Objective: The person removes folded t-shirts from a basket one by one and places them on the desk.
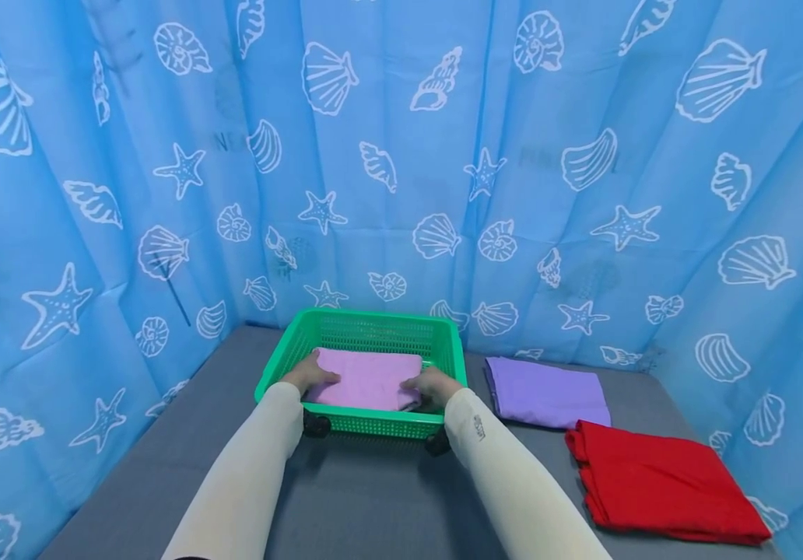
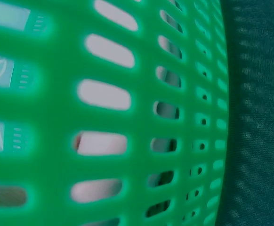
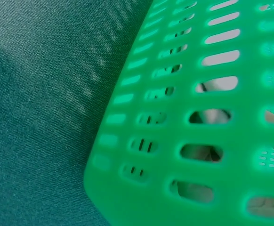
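In the head view, a folded pink cloth [image 1: 369, 379] lies inside a green plastic basket [image 1: 380, 424] with slotted walls. My left hand [image 1: 310, 372] grips the cloth's left edge, thumb on top. At its right edge, my right hand [image 1: 433, 385] holds it the same way, and a darker fold shows beside the fingers. Both hands reach over the near rim, and most fingers are hidden by cloth and basket. Close up, the basket wall [image 2: 57, 113] fills much of the left wrist view, with pale cloth behind its slots. The right wrist view shows the same wall [image 3: 250, 136].
A folded purple cloth [image 1: 548, 391] lies right of the basket on the grey tabletop [image 1: 366, 498]. Nearer, at the right, is a folded red cloth [image 1: 667, 482]. A blue curtain [image 1: 401, 194] with white shell prints surrounds the back and sides.
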Demonstrator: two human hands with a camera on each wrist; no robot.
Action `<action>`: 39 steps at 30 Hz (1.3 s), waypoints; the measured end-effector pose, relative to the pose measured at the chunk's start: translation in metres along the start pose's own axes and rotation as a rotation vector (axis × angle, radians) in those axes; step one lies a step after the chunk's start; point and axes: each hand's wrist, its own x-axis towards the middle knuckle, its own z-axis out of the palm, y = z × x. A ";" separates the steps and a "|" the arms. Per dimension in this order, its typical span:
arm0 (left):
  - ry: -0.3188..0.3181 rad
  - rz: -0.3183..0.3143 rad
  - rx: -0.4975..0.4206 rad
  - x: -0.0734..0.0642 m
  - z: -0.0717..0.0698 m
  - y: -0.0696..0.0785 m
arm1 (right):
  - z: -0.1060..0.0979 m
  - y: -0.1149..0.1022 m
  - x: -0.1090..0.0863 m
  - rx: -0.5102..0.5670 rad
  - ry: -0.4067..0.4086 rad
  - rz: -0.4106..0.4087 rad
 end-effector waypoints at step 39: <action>0.053 0.061 -0.026 0.001 -0.002 -0.003 | 0.000 -0.003 -0.003 0.123 -0.114 -0.034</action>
